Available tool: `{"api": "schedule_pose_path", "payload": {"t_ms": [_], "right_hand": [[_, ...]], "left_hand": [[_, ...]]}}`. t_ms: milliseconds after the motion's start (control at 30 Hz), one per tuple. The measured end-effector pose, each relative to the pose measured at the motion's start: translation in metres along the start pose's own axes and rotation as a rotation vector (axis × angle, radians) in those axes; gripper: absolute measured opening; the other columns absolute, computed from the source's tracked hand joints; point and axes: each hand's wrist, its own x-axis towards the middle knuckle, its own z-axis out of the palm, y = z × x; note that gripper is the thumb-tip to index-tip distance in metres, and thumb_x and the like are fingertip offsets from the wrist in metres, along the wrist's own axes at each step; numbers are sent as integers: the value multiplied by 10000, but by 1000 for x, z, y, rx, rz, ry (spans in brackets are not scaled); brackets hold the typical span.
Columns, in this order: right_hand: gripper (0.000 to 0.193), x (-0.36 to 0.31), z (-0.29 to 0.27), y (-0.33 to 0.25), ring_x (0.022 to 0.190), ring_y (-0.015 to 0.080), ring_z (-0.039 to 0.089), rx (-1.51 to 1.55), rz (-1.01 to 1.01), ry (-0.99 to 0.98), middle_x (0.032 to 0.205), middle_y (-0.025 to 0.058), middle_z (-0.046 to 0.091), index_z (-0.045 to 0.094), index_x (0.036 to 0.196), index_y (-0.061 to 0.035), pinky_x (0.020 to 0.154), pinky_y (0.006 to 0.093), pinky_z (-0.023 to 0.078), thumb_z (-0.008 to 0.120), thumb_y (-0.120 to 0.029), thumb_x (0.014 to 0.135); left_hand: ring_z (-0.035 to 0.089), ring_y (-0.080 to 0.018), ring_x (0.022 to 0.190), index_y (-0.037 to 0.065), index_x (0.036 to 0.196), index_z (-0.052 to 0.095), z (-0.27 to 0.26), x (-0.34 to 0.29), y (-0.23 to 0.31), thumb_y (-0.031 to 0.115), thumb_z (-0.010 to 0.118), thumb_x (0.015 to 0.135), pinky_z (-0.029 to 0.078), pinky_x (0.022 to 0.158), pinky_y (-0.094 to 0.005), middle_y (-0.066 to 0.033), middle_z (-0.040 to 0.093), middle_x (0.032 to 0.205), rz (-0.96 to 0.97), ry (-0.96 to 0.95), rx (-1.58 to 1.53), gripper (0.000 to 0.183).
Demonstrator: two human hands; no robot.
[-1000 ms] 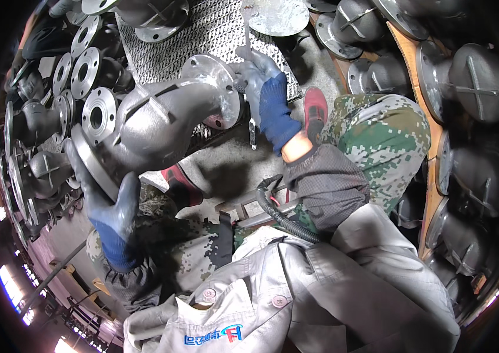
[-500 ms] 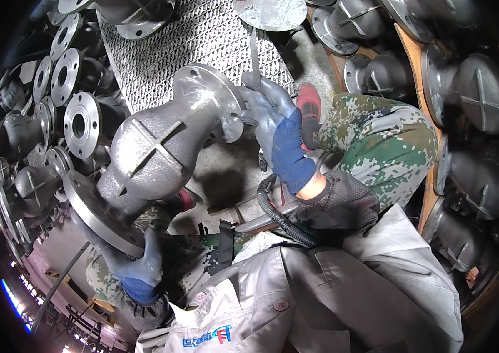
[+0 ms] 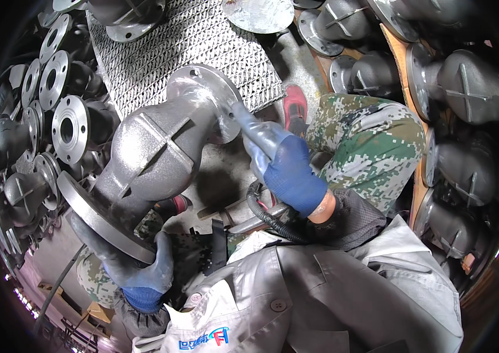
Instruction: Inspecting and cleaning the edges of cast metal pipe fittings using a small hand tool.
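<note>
Grey flanged castings [image 3: 67, 126] crowd the floor around you while your left hand [image 3: 140, 270] grips the big valve body's [image 3: 155, 153] lower flange and your right hand [image 3: 281, 162] holds its upper flange.

We have the valve body [image 3: 155, 153] lying slantwise across the lap, left hand [image 3: 137, 267] under its near flange, right hand [image 3: 281, 165] at its far flange. Behind it, a mesh grating [image 3: 173, 47] on the floor. Flanged castings [image 3: 55, 112] stacked to the left; more castings [image 3: 467, 88] racked to the right, beyond the right knee [image 3: 373, 135]
</note>
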Motion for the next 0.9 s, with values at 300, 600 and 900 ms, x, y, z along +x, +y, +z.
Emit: {"api": "schedule_pose_path", "payload": {"t_ms": [300, 600, 900], "right_hand": [[603, -2, 20, 2, 666, 299, 600, -215, 37, -13, 790, 115, 564, 454, 1354, -204, 563, 440, 482, 547, -84, 770], [599, 1, 31, -8, 654, 257, 624, -546, 187, -253, 807, 81, 562, 418, 1375, -163, 534, 494, 467, 542, -124, 791], [649, 7, 16, 3, 641, 272, 608, -586, -9, -270, 764, 87, 581, 394, 1391, -185, 540, 436, 476, 551, -87, 769]], "left_hand": [[327, -298, 1306, 89, 1475, -109, 4, 2, 2, -146, 584, 650, 306, 1052, -407, -202, 179, 1471, 45, -61, 41, 1103], [301, -291, 1322, 92, 1484, -52, 3, -1, 0, -121, 614, 637, 284, 1070, -414, -178, 160, 1486, 25, -43, 4, 1098], [284, -267, 1330, 107, 1493, -6, 4, 2, 4, -105, 638, 613, 264, 1089, -393, -150, 161, 1494, 22, -18, 10, 1111]]}}
